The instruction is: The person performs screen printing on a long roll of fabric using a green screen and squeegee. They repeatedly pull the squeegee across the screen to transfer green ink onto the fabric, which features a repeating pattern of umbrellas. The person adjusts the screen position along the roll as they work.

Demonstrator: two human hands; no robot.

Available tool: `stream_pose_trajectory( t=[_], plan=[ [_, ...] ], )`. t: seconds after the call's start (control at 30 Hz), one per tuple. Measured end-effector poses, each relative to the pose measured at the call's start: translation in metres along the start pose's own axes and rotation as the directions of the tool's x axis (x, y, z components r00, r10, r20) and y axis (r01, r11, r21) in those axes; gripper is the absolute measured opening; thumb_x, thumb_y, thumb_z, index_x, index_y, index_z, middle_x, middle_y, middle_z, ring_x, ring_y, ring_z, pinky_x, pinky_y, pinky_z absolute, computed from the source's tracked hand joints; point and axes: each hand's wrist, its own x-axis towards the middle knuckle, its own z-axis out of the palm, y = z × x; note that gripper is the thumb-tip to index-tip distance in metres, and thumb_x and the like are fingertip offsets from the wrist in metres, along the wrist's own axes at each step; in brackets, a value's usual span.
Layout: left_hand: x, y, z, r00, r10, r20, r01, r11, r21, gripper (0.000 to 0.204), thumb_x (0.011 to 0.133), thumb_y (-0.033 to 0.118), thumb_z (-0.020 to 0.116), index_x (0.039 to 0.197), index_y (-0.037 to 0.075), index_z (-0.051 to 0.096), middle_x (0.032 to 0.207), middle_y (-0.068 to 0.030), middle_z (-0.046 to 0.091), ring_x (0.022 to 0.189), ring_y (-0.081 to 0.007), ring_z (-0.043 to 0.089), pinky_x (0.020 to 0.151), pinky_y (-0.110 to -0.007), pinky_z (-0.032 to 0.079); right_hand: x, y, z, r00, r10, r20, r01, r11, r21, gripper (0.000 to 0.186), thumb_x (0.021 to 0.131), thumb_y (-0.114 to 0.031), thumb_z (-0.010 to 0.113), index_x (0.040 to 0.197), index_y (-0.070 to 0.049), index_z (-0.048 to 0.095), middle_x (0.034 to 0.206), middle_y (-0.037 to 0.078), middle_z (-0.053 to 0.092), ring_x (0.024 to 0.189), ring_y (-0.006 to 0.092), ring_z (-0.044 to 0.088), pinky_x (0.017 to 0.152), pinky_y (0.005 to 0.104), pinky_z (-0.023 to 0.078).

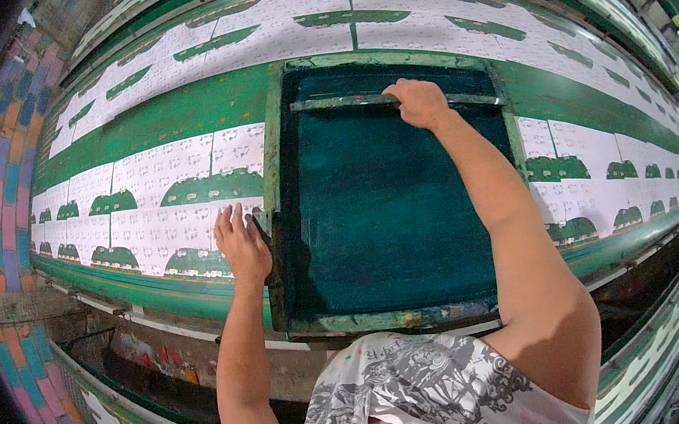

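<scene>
A screen-printing frame (408, 317) with dark teal mesh lies flat across the long green table in front of me. At its far end, my right hand (421, 102) is closed around a long, narrow squeegee (336, 104) that spans most of the mesh from side to side. My left hand (242, 245) rests by the frame's left edge, fingers stretched out and slightly apart. Beside its thumb, a small dark bracket (262, 222) sits on the frame's side. White fabric pieces (185, 163) with small printed motifs lie left and right of the frame.
The green table (179, 105) runs far to both sides, with another row of white cut pieces (411, 29) beyond the frame. A rail (161, 323) follows its near edge. Multicoloured bricks (4, 206) show at far left. More long tables stand behind and ahead.
</scene>
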Motion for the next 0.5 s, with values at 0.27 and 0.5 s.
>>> stream_pose_trajectory(
  t=[0.27,0.5],
  plan=[
    [-0.002,-0.007,0.006,0.999,0.029,-0.019,-0.03,1.0,-0.008,0.042,0.103,0.006,0.064,0.145,0.0,0.062,0.146,-0.029,0.059,0.139,-0.0511,0.051,0.118,-0.061,0.04,-0.047,-0.026,0.0,1.0,-0.013,0.004,0.013,1.0,0.025,0.035,0.093,-0.014,0.07,0.126,-0.023,0.076,0.115,0.011,0.074,0.11,0.0361,0.075,0.093,0.0526,0.061],
    [-0.001,-0.014,0.016,0.999,0.026,-0.022,-0.026,1.0,-0.002,0.042,0.103,0.009,0.064,0.144,0.0,0.064,0.146,-0.0273,0.06,0.138,-0.0481,0.053,0.117,-0.06,0.042,-0.161,-0.098,-0.002,1.0,-0.014,-0.015,0.014,1.0,0.019,0.034,0.09,-0.01,0.068,0.122,-0.02,0.077,0.111,0.01,0.074,0.108,0.0346,0.074,0.09,0.0524,0.061]
  ],
)
